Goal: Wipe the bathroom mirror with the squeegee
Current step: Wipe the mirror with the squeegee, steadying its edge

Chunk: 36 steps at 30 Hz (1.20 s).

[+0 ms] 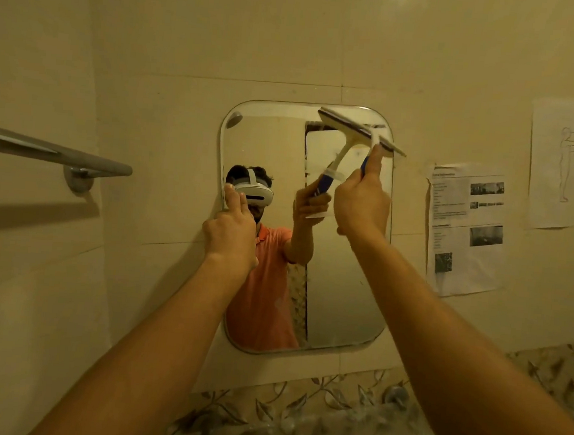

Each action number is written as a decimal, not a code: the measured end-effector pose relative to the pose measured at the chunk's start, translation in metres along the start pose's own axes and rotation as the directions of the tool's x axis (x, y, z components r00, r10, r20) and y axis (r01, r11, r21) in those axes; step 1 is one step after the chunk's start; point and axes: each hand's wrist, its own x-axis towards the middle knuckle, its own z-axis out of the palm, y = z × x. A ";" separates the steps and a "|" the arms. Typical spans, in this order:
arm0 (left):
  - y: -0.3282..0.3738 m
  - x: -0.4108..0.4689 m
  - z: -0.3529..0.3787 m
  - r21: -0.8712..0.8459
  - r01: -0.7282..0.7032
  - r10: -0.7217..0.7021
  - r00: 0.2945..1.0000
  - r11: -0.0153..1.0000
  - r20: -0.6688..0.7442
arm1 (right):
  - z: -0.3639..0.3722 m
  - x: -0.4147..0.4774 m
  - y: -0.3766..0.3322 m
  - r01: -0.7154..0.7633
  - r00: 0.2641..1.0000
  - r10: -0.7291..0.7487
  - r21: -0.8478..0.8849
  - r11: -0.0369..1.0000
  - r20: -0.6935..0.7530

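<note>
A rounded rectangular mirror (345, 290) hangs on the beige tiled wall. My right hand (362, 202) grips the blue-and-white handle of a white squeegee (354, 126). Its blade lies tilted against the glass at the mirror's top right corner, with the right end lower and reaching past the mirror's edge. My left hand (231, 226) rests on the mirror's left edge at mid-height, fingers pointing upward. The glass reflects a person in an orange shirt with a white headset, and the squeegee's handle.
A metal towel bar (53, 154) juts from the wall at the left. Two printed paper sheets (466, 228) and a sheet with a drawing (564, 163) are stuck to the wall on the right. A leaf-patterned tile border (297, 414) runs below the mirror.
</note>
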 end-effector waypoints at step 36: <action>-0.001 0.001 0.008 -0.038 0.025 -0.027 0.997 0.999 -0.067 | 0.004 -0.055 0.024 0.267 0.960 -0.271 0.059 0.962 0.076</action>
